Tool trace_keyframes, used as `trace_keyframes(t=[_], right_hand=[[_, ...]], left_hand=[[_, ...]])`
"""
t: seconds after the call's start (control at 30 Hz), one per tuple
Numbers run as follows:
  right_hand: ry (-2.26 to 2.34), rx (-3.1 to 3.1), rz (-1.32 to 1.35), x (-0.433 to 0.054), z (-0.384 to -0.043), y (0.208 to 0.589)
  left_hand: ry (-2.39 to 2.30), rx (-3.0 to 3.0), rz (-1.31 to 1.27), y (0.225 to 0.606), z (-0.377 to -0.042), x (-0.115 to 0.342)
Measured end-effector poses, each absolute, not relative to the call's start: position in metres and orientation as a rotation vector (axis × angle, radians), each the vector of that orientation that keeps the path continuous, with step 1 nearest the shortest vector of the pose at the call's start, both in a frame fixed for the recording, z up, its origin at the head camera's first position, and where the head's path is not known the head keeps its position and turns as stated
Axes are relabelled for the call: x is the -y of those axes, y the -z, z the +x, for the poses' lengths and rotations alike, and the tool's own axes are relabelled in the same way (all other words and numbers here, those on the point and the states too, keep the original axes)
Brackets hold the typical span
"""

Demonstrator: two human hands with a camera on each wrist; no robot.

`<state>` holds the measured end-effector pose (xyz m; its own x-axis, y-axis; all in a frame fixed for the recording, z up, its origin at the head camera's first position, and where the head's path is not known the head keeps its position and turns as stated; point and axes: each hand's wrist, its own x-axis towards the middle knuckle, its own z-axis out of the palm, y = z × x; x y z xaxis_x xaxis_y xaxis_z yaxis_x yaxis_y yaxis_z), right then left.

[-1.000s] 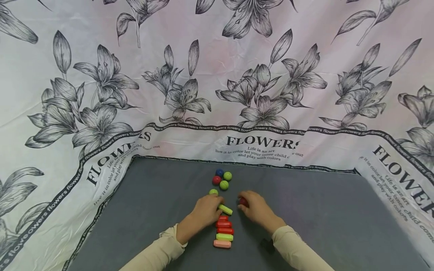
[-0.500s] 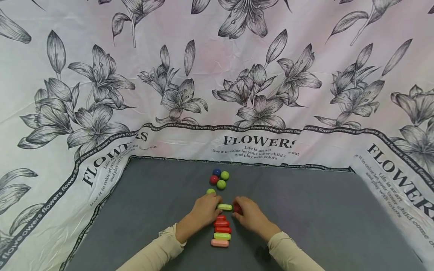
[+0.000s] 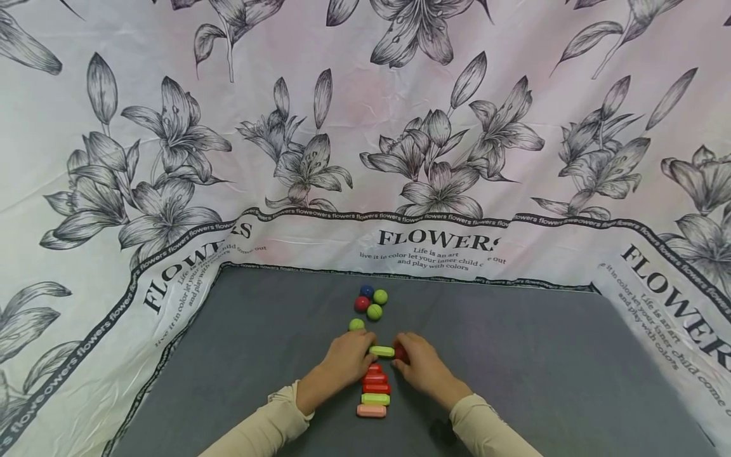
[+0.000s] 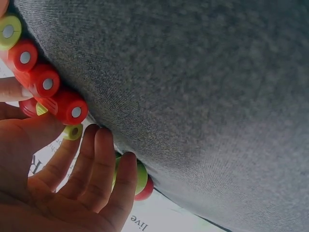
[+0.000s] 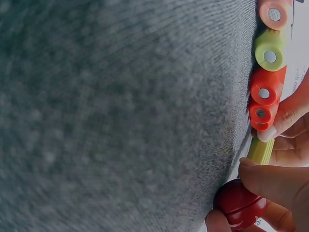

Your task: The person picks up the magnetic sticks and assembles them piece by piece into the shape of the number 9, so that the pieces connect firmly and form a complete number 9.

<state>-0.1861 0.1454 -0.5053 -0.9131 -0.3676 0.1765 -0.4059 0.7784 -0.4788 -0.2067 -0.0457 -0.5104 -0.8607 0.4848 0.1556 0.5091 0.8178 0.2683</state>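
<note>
My left hand pinches the left end of a yellow-green toy rod between thumb and forefinger; its other fingers spread loosely in the left wrist view. A glossy red ball with a seam line is gripped by my right hand, thumb on one side and fingers on the other. The rod's right end meets this ball or lies right beside it; contact is partly hidden. Just below lie red rods, then a yellow-green rod and a salmon rod, stacked in a row. Their ends carry silvery discs.
Beyond the hands sit a blue ball, a red ball and green balls. Another green ball is close to the left fingertips. Grey cloth covers the table; a flowered curtain borders its back and sides.
The rod, tilted a second ago, now lies level. My right hand has moved left with the red ball, closing the gap to the rod's right end. Little differs from half a second ago.
</note>
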Motion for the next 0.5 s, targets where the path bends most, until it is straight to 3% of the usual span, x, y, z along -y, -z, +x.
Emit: trace_keyframes(t=[0.5], right_hand=[[-0.753, 2.871, 0.647, -0.1421, -0.1877, 0.5089]], left_hand=[[0.494, 2.92, -0.79, 0.5079, -0.2035, 0.0467]])
